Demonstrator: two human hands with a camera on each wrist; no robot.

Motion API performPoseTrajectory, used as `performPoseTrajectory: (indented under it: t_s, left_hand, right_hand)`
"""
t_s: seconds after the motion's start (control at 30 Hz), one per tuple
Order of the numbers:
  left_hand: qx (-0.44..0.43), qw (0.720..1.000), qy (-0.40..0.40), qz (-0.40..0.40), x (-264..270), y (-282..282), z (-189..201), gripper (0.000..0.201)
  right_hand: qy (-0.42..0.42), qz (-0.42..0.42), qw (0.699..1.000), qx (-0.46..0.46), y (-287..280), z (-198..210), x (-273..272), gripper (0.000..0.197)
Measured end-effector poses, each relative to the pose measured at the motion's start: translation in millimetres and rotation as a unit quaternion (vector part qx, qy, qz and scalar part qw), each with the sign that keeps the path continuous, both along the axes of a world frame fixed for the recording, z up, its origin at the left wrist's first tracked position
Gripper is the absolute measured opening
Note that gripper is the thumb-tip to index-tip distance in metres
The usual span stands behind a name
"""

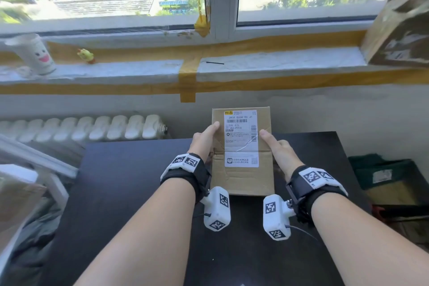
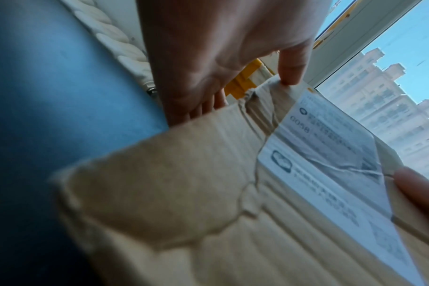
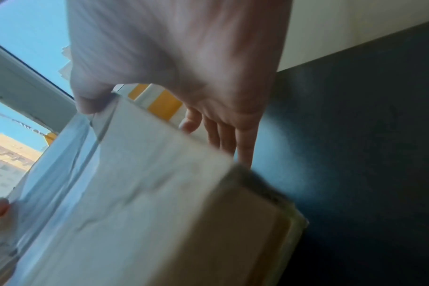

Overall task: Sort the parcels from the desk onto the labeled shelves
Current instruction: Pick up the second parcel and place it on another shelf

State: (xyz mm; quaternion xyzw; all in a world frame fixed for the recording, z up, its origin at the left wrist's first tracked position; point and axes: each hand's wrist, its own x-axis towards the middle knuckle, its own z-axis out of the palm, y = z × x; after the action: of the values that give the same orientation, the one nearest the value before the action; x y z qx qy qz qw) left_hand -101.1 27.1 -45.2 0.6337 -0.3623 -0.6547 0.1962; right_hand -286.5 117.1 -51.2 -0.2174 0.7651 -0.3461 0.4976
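Observation:
A brown cardboard parcel (image 1: 241,179) with a white shipping label (image 1: 241,137) is held up over the black desk (image 1: 130,193), its labelled face toward me. My left hand (image 1: 204,139) grips its left side, thumb on the front face and fingers behind. My right hand (image 1: 276,146) grips the right side the same way. In the left wrist view the parcel (image 2: 184,193) fills the lower frame, the left hand (image 2: 220,58) holds its edge and the thumb touches the top corner. In the right wrist view my right hand (image 3: 184,67) clasps the blurred parcel (image 3: 147,193).
A window sill (image 1: 278,60) with yellow tape runs behind the desk, with a white cup (image 1: 34,53) and a small yellow figure (image 1: 86,55) on it. Another cardboard box (image 1: 401,30) sits on the sill at right. A white radiator (image 1: 81,127) stands back left. Bags and boxes (image 1: 383,176) lie on the floor at right.

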Motion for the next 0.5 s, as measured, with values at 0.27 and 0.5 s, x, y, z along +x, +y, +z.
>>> performPoseTrajectory:
  t_s: [0.27,0.5]
  left_hand:
    - [-0.029,0.999,0.034,-0.009,-4,-6,41,0.102]
    - [-0.04,0.997,0.063,-0.004,-1,-11,55,0.103]
  right_hand:
    - [-0.024,-0.017,0.999,-0.043,-18,6,-18,0.115]
    - [-0.027,-0.026,0.997,-0.064,-33,0,-23,0.115]
